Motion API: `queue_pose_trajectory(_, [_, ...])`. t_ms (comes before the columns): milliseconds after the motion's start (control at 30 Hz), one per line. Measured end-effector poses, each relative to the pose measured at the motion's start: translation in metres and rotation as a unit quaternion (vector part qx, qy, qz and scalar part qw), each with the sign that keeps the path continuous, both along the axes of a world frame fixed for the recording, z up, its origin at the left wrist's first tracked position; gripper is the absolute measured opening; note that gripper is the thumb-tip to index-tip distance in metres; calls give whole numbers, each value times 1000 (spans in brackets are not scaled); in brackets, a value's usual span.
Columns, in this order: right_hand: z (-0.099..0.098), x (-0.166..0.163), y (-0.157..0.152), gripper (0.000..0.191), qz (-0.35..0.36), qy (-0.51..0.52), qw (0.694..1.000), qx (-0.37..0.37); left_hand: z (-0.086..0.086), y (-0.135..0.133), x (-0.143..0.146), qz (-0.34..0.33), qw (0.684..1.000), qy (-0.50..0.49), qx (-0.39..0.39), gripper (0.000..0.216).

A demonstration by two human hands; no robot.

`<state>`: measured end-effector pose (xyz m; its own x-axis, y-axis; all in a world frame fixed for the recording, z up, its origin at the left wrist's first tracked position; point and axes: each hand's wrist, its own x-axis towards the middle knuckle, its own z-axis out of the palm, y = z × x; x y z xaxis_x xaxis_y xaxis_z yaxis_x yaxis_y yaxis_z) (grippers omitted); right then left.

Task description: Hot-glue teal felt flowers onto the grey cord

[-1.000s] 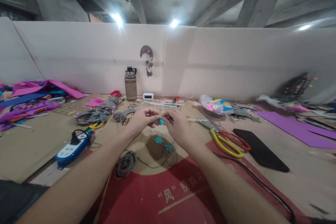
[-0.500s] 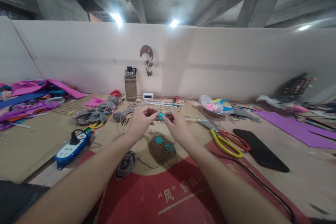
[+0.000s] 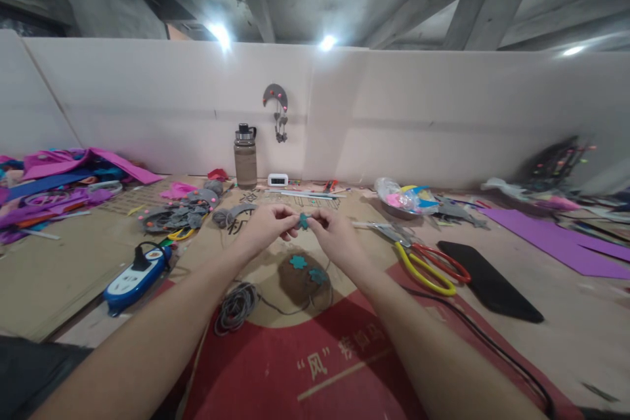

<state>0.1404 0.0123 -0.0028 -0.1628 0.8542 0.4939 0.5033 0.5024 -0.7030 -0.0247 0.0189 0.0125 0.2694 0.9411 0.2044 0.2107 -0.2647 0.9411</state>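
Between my fingertips is a small teal flower-shaped felt piece (image 3: 303, 221). My left hand (image 3: 274, 224) pinches its left side, and my right hand (image 3: 331, 231) pinches its right side. Below them on the cardboard, in shadow, lie a teal flower piece (image 3: 298, 262) and another teal flower piece (image 3: 317, 275). Grey cord (image 3: 237, 307) lies coiled by my left forearm, and a strand of it runs toward the lower flower. Whether the cord passes through the held piece I cannot make out.
Scissors (image 3: 426, 269) with yellow and red handles and a black phone (image 3: 487, 279) lie at the right. A power strip (image 3: 135, 279) sits at the left. Farther back stand a water bottle (image 3: 245, 157), a small white clock (image 3: 278, 180) and a bowl (image 3: 406, 209) of scraps.
The held flower has turned and now shows less of its face. Both hands have shifted slightly down and right; the things on the table stay put.
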Motion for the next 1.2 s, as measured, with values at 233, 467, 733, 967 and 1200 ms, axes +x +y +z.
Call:
queue_pose_trajectory(233, [4,-3,-8,19,-26,39,998,49,-5,1,3,11,994,-95,-59,20])
queue_pose_trajectory(467, [3,-6,-11,14,-8,17,998,66,-5,1,2,25,987,-144,-58,23])
queue_pose_trajectory(733, [1,17,14,22,-133,27,989,57,-5,3,1,97,982,-159,-37,24])
queue_pose_trajectory(967, [-33,45,42,18,-203,-163,962,-78,-9,17,-12,169,968,-175,-64,25])
queue_pose_trajectory(1200, [-47,47,49,11,-143,-88,978,-125,-8,15,-12,162,965,-194,-70,27])
